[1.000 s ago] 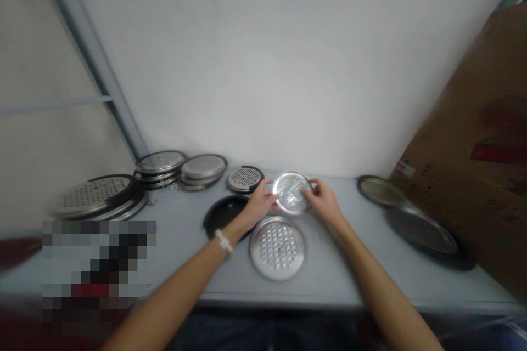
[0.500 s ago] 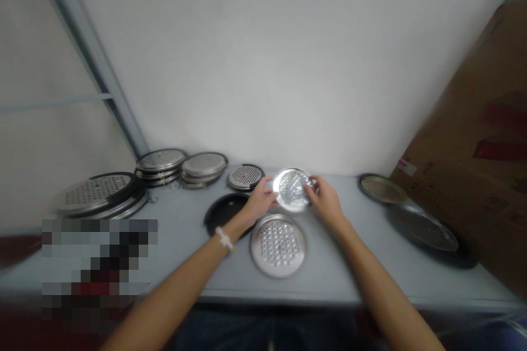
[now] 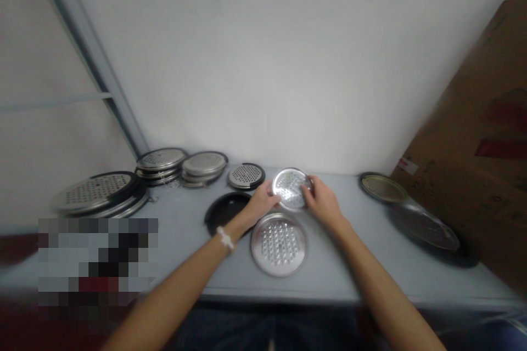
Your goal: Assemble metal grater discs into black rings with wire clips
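Hands meet on a small perforated metal disc (image 3: 291,188), held tilted above the table (image 3: 354,263): the left hand (image 3: 261,204) pinches its left rim, the right hand (image 3: 322,202) its right rim, so the disc lies squarely between them, equally near to both. Just below the hands a larger perforated disc (image 3: 279,243) lies flat; a black round lid (image 3: 225,209) sits under the left wrist.

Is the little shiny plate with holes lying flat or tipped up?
Tipped up. Both hands, left hand and right hand, hold the small holed plate by its edges, its face tilted toward the camera.
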Available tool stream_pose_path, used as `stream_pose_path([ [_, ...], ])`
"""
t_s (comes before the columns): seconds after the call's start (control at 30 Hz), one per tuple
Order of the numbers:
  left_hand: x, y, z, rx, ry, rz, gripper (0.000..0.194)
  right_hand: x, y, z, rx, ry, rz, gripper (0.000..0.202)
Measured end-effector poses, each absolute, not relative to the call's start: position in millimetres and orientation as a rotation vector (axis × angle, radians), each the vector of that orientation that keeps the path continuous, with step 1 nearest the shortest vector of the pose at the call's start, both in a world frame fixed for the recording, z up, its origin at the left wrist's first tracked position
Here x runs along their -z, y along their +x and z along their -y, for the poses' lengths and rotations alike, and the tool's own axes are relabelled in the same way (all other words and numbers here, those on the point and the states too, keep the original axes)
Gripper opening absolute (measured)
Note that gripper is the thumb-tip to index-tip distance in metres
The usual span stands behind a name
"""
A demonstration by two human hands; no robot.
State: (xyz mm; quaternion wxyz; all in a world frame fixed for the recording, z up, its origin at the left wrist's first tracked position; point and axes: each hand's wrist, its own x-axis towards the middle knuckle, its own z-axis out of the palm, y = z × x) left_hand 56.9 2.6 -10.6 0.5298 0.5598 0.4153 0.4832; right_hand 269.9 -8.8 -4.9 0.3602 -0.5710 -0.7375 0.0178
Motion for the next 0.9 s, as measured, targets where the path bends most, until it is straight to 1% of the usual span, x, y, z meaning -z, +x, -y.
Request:
stream_pose_path([
  [0.37,3,56,5,-1.153,1.436,-1.017,0.045,9,269,4,-0.039,-1.229,1.835,0.046],
  [0.43,5,55,3,-1.163,1.425,-1.032,0.044,7,269,5,-0.034,-1.200,1.862,0.050],
  [0.6,4,52,2,-1.199,1.420,-1.039,0.045,4,270,7,-0.032,-1.136,1.949,0.069],
  [0.67,1,52,4,-1.202,1.430,-1.030,0.047,5,270,7,-0.032,-1.122,1.955,0.072],
  [0.9,-5,51,10,-1.125,1.446,-0.950,0.054,7,270,6,-0.050,-1.111,1.984,0.071],
])
